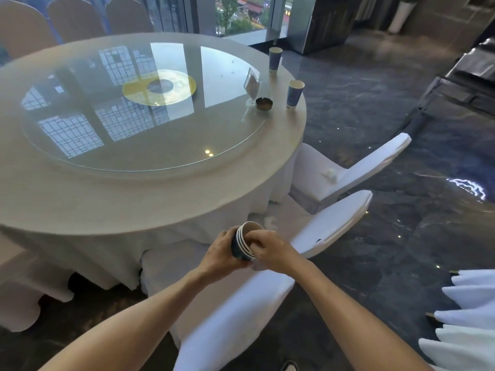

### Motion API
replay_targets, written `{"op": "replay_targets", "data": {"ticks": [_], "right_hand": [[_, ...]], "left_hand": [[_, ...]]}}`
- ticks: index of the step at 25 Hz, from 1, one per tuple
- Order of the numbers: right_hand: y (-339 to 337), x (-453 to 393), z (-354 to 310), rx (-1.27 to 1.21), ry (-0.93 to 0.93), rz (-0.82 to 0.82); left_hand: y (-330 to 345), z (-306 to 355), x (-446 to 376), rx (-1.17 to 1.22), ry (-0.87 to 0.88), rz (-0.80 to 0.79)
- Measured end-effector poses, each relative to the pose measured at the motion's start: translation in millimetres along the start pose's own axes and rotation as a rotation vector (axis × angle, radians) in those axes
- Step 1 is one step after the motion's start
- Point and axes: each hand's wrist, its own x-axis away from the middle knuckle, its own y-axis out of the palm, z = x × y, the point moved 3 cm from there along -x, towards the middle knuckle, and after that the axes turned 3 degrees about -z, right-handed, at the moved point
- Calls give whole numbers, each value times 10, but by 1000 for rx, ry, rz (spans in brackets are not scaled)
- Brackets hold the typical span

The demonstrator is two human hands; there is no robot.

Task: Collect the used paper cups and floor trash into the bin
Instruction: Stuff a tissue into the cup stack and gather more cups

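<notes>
A nested stack of blue paper cups (243,243) lies on its side between my two hands, mouth pointing up and away. My left hand (221,251) grips its body from the left. My right hand (267,250) holds the rims from the right. Two more blue paper cups stand on the round table: one (275,58) at the far right edge, another (294,94) nearer on the right rim. A crumpled white tissue (330,174) lies on a chair seat.
The round table (107,199) has a glass turntable (139,156), a small dark ashtray (264,103) and a clear sign holder (251,85). White-covered chairs (334,223) stand at the table's right. A black bin bag (471,68) sits at far right. Dark glossy floor (401,250) spreads to the right.
</notes>
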Motion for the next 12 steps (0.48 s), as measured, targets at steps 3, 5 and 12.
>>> {"op": "replay_targets", "data": {"ticks": [3,5,12], "right_hand": [[-284,74,276,1,-93,-23],[-464,144,463,47,-151,-50],[-1008,-1,1024,56,-198,-117]], "left_hand": [[301,233,-72,23,-36,108],[508,374,-126,30,-51,180],[850,730,-435,94,-200,329]]}}
